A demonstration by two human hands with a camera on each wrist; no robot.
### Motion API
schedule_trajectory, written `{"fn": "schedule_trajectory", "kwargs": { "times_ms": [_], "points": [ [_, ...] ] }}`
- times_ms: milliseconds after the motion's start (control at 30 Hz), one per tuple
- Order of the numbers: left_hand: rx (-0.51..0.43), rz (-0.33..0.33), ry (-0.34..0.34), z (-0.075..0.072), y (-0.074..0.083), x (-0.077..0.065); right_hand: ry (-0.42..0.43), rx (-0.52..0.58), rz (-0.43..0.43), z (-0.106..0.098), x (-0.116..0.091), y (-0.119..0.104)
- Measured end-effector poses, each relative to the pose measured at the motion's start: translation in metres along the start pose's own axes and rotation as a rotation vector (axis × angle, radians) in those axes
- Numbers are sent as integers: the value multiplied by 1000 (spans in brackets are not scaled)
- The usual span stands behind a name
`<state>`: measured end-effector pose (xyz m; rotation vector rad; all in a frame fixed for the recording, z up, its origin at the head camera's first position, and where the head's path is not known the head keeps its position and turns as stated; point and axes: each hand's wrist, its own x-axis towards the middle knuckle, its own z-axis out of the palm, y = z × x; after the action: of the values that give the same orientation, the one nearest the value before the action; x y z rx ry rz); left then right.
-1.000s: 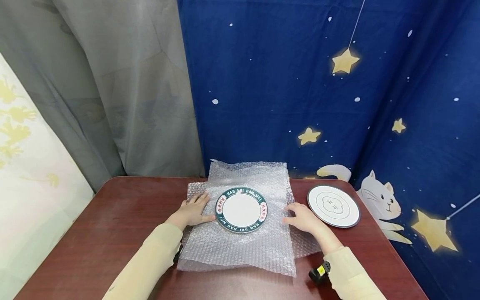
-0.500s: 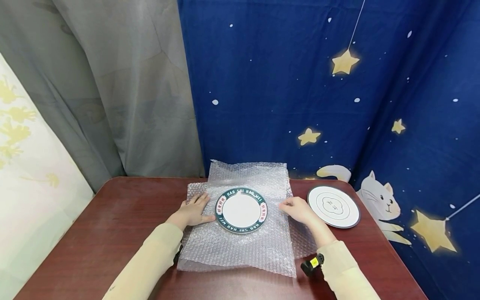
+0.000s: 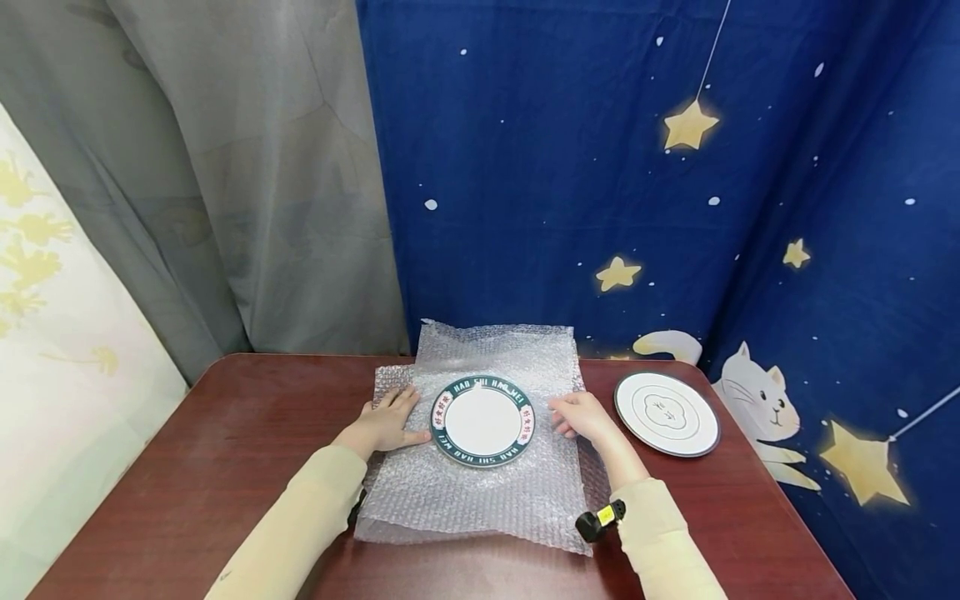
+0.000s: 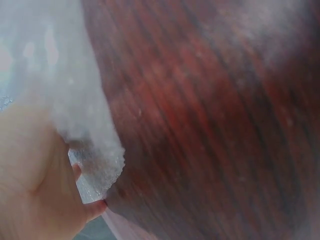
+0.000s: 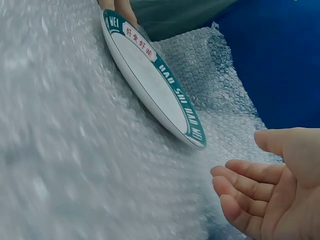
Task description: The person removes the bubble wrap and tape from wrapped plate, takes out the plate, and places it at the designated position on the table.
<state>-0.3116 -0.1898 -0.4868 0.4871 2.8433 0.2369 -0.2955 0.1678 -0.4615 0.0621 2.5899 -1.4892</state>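
Note:
A white plate with a dark green lettered rim point(image 3: 483, 422) lies face up on layered sheets of bubble wrap point(image 3: 472, 500). My left hand point(image 3: 384, 423) rests on the wrap at the plate's left, fingers spread and thumb at the rim. To the plate's right, my right hand point(image 3: 583, 417) is over the wrap and apart from the rim. The right wrist view shows that hand point(image 5: 275, 185) with nothing in it, its fingers loosely bent and the thumb apart. In the left wrist view, a wrap edge point(image 4: 95, 125) passes over the left hand's fingers.
A second plate, white with a thin dark rim and a line drawing point(image 3: 667, 413), lies at the right on the red-brown table point(image 3: 225, 467). Grey and dark blue curtains point(image 3: 525, 167) hang behind the table's back edge. The wrap's far end reaches that edge.
My right hand has moved left from the wrap's right edge toward the green-rimmed plate; its fingers pinched together midway and are now looser. My left hand and both plates have stayed put.

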Motion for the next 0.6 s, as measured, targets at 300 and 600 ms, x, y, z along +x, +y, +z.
{"fn": "schedule_trajectory", "kwargs": {
  "times_ms": [300,600],
  "points": [
    [-6,-4,6,0,0,-1,55,77,37,12,1,3],
    [-10,-2,4,1,-1,0,11,187,50,24,1,10]
  ]
}}
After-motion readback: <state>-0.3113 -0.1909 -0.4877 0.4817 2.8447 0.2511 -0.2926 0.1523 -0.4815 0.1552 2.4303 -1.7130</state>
